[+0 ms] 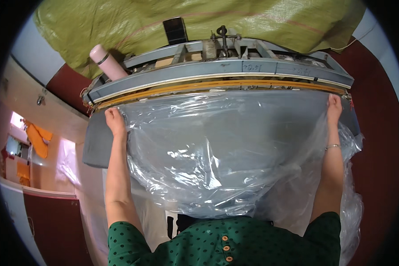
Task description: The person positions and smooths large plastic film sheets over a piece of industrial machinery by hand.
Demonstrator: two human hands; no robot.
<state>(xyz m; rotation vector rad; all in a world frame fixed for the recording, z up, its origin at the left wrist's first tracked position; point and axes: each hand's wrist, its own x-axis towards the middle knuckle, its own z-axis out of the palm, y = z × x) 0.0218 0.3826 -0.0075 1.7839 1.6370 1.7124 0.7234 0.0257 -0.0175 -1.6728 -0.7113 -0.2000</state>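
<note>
A wide sheet of clear plastic film [199,146] spreads over a grey work surface [103,139] and hangs down toward my body. Its far edge lies along the front of a long blue-grey metal frame machine [199,67]. At the film's far left corner, my left hand [115,120] is closed on the film. My right hand [334,106] pinches the film's far right corner, close to the end of the machine. Both arms are stretched forward, with the film drawn between the hands. An orange-yellow strip [226,83] runs along the machine just beyond the film's edge.
A pink bottle [106,62] leans at the machine's left end. Behind stand a dark phone [175,31] and a green-yellow woven sheet [235,17]. A metal clamp screw [224,40] rises from the frame's middle. More loose film [348,195] hangs at the right. An open doorway [44,150] is at the left.
</note>
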